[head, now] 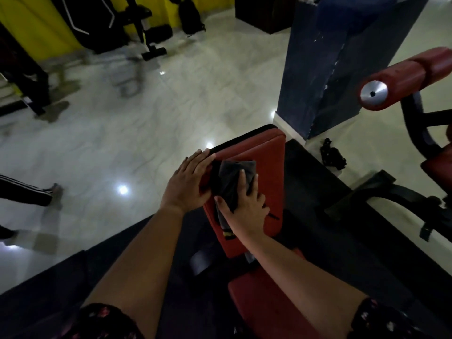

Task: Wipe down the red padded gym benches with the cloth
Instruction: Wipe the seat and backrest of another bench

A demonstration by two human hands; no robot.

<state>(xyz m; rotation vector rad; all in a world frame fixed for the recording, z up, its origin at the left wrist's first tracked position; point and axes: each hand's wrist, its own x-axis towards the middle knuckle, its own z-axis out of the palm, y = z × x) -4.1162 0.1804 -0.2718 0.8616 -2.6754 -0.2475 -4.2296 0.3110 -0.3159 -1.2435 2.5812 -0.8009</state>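
A red padded bench back pad point(265, 162) slants up in the middle of the view, with a red seat pad point(259, 304) below it near me. A dark grey cloth point(232, 177) lies bunched on the back pad. My right hand point(244, 204) presses flat on the cloth with fingers spread. My left hand point(188, 182) rests on the pad's left edge, fingers straight, touching the cloth's side.
A red roller pad point(411, 77) with a silver end cap juts in at the right on a black frame point(415, 133). A blue pillar point(330, 64) stands behind the bench. A small black object point(332, 155) lies on the floor. Another person's legs point(27, 192) are at the left.
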